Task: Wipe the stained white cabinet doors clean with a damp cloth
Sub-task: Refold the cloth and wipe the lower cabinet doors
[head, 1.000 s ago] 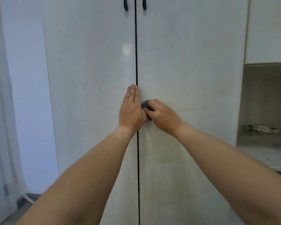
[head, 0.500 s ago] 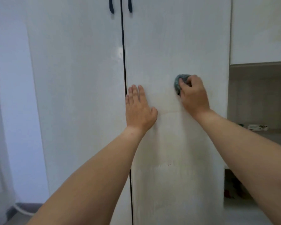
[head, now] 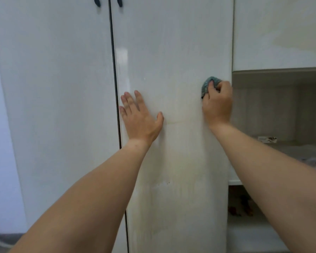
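Two tall white cabinet doors fill the view, the left door (head: 58, 106) and the right door (head: 173, 52), split by a dark vertical gap. Yellowish stains and streaks run down the right door's lower half. My right hand (head: 217, 105) grips a bunched blue-grey cloth (head: 207, 85) and holds it against the right door near its right edge. Flat on the same door, just right of the gap, rests my left hand (head: 140, 119) with straight, spread fingers.
Two dark handles (head: 108, 1) hang at the top by the gap. To the right an upper white cabinet (head: 281, 33) sits over an open shelf niche (head: 274, 110) holding a small box (head: 266, 139). A wall stands at the left.
My right hand has carried the cloth from beside the centre gap rightward across the right door to its right edge. My left hand has shifted from the gap onto the right door.
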